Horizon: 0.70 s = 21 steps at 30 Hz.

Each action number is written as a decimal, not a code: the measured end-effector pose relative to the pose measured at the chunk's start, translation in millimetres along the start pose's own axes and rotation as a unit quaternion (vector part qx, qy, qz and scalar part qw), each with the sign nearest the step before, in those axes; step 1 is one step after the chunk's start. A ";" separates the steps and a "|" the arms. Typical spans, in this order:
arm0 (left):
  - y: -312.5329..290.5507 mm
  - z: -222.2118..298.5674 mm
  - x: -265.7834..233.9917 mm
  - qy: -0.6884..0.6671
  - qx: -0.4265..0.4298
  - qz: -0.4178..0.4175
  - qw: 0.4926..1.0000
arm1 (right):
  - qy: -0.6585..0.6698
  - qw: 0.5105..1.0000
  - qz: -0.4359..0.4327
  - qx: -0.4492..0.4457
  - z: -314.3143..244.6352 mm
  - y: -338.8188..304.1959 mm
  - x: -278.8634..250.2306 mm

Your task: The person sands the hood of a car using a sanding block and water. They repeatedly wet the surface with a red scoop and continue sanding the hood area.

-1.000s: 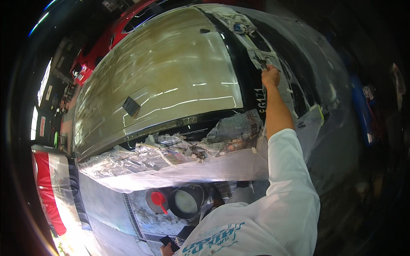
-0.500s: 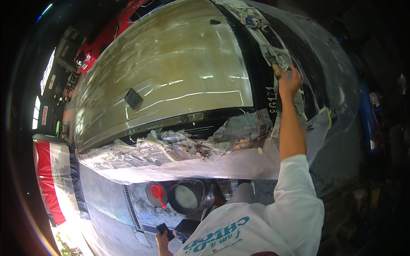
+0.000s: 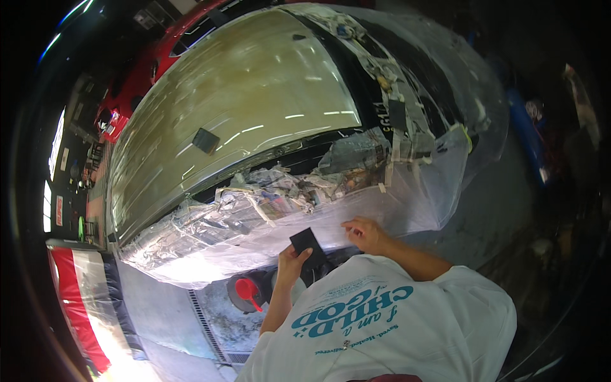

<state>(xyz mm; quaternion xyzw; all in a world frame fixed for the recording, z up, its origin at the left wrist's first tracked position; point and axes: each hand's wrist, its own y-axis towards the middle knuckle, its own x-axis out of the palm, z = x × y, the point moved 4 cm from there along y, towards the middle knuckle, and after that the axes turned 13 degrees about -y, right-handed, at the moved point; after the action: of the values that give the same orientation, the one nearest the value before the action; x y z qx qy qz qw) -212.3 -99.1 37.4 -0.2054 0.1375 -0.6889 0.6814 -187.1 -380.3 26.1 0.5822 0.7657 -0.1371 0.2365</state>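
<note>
My left hand [image 3: 289, 262] is closed on a black sandpaper sheet [image 3: 308, 248], thumb on top, in front of my chest. My right hand [image 3: 366, 234] is close by on the right, its fingers partly bent and apart, with nothing visible in it. Both are in front of the plastic-draped side of a car. On the car's wet, dull olive-and-grey panel [image 3: 254, 83] lies a dark rectangular piece [image 3: 205, 141]. Another dark rectangular piece [image 3: 396, 114] rests on the masking paper at the right.
Crumpled masking newspaper [image 3: 280, 191] and clear plastic [image 3: 407, 191] border the panel. Below, a red dipper [image 3: 247, 290] sits at a bucket, near a floor drain grate [image 3: 207, 325]. A red car [image 3: 146, 63] stands beyond, and a blue object [image 3: 528, 143] at the right.
My right hand has come back from the masking paper to my front; a dark piece now shows near where it was. My left hand has risen from low at my side with the sandpaper sheet.
</note>
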 end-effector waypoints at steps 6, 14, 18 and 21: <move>12.1 21.4 40.1 -0.179 -0.010 -0.059 0.982 | 0.140 0.969 -0.157 0.132 -45.7 4.6 21.1; -11.3 39.9 23.5 -0.236 0.062 -0.079 0.967 | 0.180 0.952 -0.151 0.195 -69.8 -12.0 62.3; -14.8 2.0 -14.9 -0.065 0.036 -0.042 0.996 | 0.141 0.962 -0.199 0.123 -76.1 -5.7 76.5; -18.0 10.0 -6.3 -0.092 0.060 -0.044 0.993 | 0.289 0.914 -0.207 0.194 -77.2 4.0 77.5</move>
<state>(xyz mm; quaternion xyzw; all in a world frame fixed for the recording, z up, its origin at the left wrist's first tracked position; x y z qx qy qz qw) -223.6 -91.3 53.9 -0.2328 0.0231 -0.7032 0.6714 -215.2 -277.6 51.6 0.4592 0.8626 -0.1545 -0.1458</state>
